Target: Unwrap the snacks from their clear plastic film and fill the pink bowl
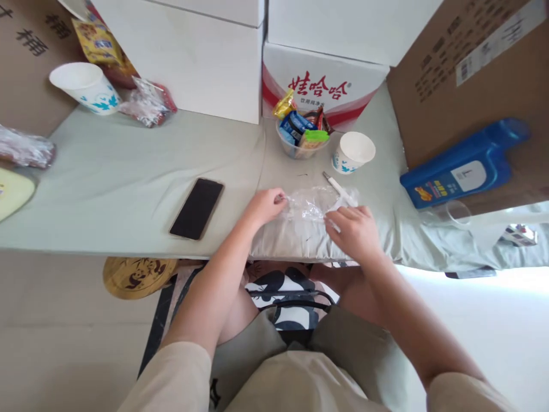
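A clear plastic bag (309,207) lies crumpled near the front edge of the cloth-covered table (128,189). My left hand (263,206) pinches the bag's left end with closed fingers. My right hand (354,232) has its fingers curled onto the bag's right side. A white pen-like tool (338,187) lies just behind the bag, partly under it.
A black phone (197,208) lies left of my hands. Behind the bag stand a clear bowl of wrapped snacks (301,137) and a paper cup (352,151). Another paper cup (86,87), snack bags (146,103), white boxes (193,57), a cardboard box (463,74) and a blue bottle (465,166) surround them.
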A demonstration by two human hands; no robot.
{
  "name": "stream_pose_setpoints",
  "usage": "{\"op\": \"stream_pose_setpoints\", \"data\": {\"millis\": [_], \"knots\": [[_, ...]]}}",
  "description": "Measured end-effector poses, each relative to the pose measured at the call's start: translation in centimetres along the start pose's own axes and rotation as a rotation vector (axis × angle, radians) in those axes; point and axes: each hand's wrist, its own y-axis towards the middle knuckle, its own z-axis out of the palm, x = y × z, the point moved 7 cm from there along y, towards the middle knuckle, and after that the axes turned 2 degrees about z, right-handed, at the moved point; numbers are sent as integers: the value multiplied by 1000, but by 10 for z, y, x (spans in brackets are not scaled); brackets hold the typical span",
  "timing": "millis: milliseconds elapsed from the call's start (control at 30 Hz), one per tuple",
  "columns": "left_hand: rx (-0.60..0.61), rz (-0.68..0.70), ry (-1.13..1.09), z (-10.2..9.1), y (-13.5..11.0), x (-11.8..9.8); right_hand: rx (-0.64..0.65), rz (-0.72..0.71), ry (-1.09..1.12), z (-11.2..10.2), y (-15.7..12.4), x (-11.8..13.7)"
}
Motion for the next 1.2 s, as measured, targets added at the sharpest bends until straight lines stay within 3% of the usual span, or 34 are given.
{"op": "stream_pose_setpoints", "data": {"millis": [67,133,200,267,333,367,400,500,533,567,600,667,733,800,867,933,1067,1200], "knots": [[-149,-45,-90,-9,4,12,95,101,26,6,-27,7],[-372,-64,-116,-25,-3,17,199,170,85,18,-45,14],[-566,24,-53,-40,-22,6,267,219,137,29,-52,17],[-588,233,75,-41,-47,-24,307,244,178,36,-53,15],[-424,439,223,-26,-69,-54,340,243,217,42,-53,14],[-390,467,319,-20,-79,-63,357,238,233,44,-53,14],[-427,437,390,-20,-87,-68,371,237,244,45,-53,14],[-767,332,428,-38,-110,-75,386,261,256,47,-53,15],[-823,338,413,-40,-115,-78,384,267,257,47,-53,17],[-807,370,404,-37,-115,-84,381,264,258,47,-52,18],[-713,422,409,-29,-113,-90,378,252,262,47,-52,21],[-377,497,456,1,-105,-100,368,211,281,47,-52,25],[-67,427,474,27,-98,-94,334,181,317,45,-53,26],[94,267,420,37,-92,-75,286,195,358,43,-57,20],[141,144,357,34,-88,-54,236,232,393,40,-63,11],[139,124,281,26,-86,-42,156,247,399,36,-70,2],[130,210,76,18,-89,-43,-49,192,385,26,-77,-12],[72,181,-88,13,-90,-44,-24,69,507,31,-72,-18]]}}
